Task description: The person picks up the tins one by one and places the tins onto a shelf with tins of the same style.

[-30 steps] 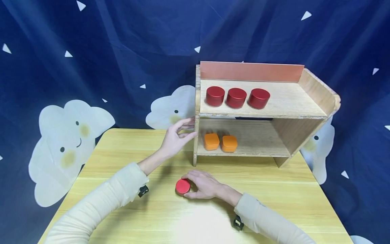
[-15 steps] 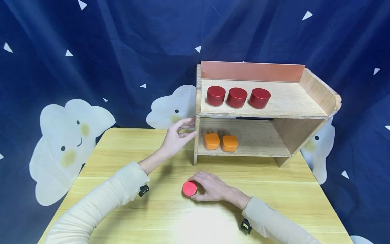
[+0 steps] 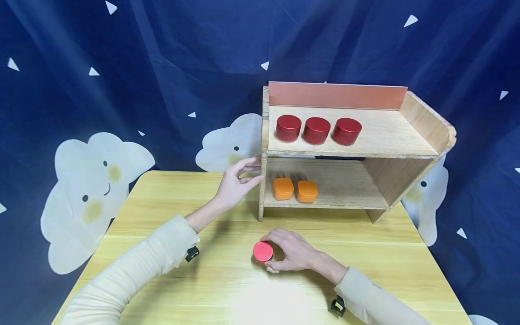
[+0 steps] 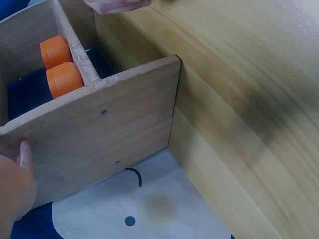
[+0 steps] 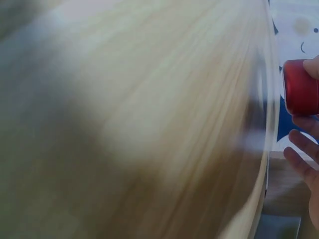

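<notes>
In the head view my right hand (image 3: 292,250) pinches a small round red tin (image 3: 263,251) between thumb and fingers, low over the table in front of the shelf. The right wrist view has the same red tin (image 5: 300,88) at its right edge, with the thumb on one side and fingers on the other. My left hand (image 3: 237,183) rests its fingertips against the left side panel of a wooden two-tier shelf (image 3: 349,155). From the left wrist, that hand (image 4: 15,186) shows with a finger extended on the outer face of the panel (image 4: 114,129).
Three dark red tins (image 3: 317,130) stand in a row on the upper tier. Two orange square boxes (image 3: 294,189) sit on the lower tier, toward its left end. The shelf stands at the back right of the wooden table (image 3: 195,289), before a blue curtain (image 3: 170,58) with clouds.
My right hand has moved a little to the right in the head view, carrying the red tin along. The left hand stays against the shelf's side.
</notes>
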A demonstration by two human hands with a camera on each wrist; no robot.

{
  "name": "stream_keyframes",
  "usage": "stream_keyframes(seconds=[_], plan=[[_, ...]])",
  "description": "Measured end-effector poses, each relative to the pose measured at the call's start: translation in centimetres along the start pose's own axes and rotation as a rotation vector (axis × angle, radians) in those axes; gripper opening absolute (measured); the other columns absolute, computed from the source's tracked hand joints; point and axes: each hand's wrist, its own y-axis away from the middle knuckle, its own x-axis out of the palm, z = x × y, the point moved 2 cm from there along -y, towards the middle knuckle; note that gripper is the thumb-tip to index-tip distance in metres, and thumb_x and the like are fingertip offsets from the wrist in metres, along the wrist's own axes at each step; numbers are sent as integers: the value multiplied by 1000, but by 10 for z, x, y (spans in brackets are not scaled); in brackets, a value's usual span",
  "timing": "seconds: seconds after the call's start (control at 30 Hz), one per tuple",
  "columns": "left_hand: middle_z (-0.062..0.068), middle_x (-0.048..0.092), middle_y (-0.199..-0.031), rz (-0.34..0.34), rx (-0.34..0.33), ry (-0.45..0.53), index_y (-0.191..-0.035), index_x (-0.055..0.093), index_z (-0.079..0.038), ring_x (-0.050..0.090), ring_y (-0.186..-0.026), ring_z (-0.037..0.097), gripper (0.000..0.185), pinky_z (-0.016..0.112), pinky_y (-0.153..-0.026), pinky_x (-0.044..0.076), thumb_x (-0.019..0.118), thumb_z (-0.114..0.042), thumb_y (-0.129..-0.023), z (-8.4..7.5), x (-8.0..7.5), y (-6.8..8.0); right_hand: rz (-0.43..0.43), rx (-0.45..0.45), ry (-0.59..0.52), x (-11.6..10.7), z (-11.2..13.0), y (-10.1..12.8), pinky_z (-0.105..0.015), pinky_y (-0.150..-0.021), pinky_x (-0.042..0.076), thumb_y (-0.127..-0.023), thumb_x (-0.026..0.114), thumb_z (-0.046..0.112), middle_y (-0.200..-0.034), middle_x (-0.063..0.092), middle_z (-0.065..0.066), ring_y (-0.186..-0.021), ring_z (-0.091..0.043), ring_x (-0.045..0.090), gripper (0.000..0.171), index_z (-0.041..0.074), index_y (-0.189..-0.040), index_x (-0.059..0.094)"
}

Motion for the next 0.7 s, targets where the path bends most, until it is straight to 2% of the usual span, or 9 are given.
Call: stream_keyframes(seconds=[0.3, 0.43, 0.7], plan=[[28, 63, -144, -8, 5, 1, -141, 58, 9, 63, -127, 50, 54, 53, -104, 62, 75, 9, -90, 1, 1, -1, -103, -13, -12, -16, -3, 14, -27, -86, 63, -80, 88, 40, -116, 72, 7, -105, -7, 68, 57, 20, -129, 67], [26, 63, -145, -7, -9, -4, -142, 58, 8, 64, -127, 47, 54, 48, -103, 64, 76, 8, -90, 1, 1, -1, -146, -5, -16, -24, -5, 20, -30, -86, 65, -77, 91, 35, -115, 73, 7, -104, -8, 68, 59, 19, -128, 67], [25, 64, -145, -12, -13, -15, -141, 58, 7, 66, -127, 44, 54, 47, -104, 63, 76, 7, -91, 0, 0, 0, -215, 14, 30, -46, -8, 32, -32, -86, 66, -73, 93, 33, -115, 73, 8, -104, -10, 68, 61, 19, -127, 68]])
